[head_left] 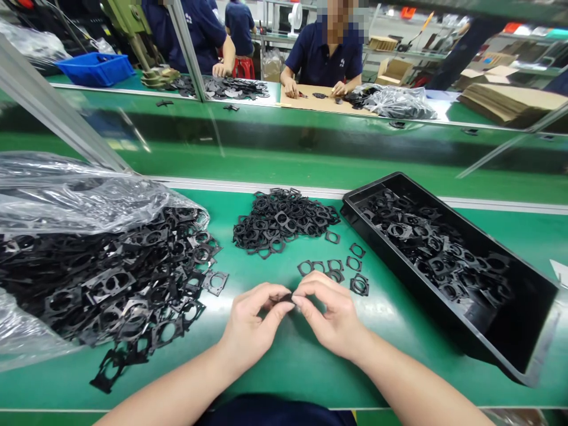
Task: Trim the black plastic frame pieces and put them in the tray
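Left of the long black plastic tray (519, 319), both my hands' fingers (277, 315) pinch a small black piece (290, 297); twisting could crack it.

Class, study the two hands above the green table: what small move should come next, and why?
Perhaps the left hand and right hand should tilt the dark piece into clearer view: both seem to pinch it, and their grip hides most of it, so its shape cannot be checked.

The left hand (249, 319) and right hand (332, 312) mostly hide the black part (288, 297).
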A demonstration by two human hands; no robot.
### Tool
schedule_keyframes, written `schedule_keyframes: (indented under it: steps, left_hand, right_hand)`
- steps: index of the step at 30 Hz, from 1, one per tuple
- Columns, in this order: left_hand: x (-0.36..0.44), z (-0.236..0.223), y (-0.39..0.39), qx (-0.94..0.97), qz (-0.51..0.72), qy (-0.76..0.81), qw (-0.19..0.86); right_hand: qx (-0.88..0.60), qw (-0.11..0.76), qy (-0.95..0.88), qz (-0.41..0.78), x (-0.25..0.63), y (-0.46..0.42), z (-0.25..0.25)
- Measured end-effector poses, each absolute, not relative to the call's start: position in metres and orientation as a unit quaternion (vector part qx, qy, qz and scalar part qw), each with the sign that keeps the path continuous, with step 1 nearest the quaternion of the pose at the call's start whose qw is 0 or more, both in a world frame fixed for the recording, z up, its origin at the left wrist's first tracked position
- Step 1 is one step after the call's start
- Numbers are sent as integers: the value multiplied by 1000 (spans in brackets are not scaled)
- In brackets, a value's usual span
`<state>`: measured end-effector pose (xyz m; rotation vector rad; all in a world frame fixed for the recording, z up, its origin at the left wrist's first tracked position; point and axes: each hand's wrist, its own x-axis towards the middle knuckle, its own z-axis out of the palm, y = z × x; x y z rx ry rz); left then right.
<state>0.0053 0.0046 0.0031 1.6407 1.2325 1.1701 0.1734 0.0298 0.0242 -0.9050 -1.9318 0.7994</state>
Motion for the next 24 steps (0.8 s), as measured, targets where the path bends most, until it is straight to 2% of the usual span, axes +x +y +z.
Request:
schedule_keyframes:
  steps: [4, 11, 17, 24]
  left_hand:
    - [4, -2, 4, 598, 497, 491, 393]
    - [0, -5, 1, 561, 546, 463, 415]
    - [2, -4, 0, 573, 549, 447, 413]
    - [1, -2, -1, 603, 545, 431, 391]
  right_hand:
    - [-355, 450, -757, 314, 174, 29, 24]
    - [-343, 491, -764, 241, 170, 27, 21]
    - [-331, 500, -768, 223, 169, 27, 18]
    - [-322, 484, -771, 258, 170, 26, 17]
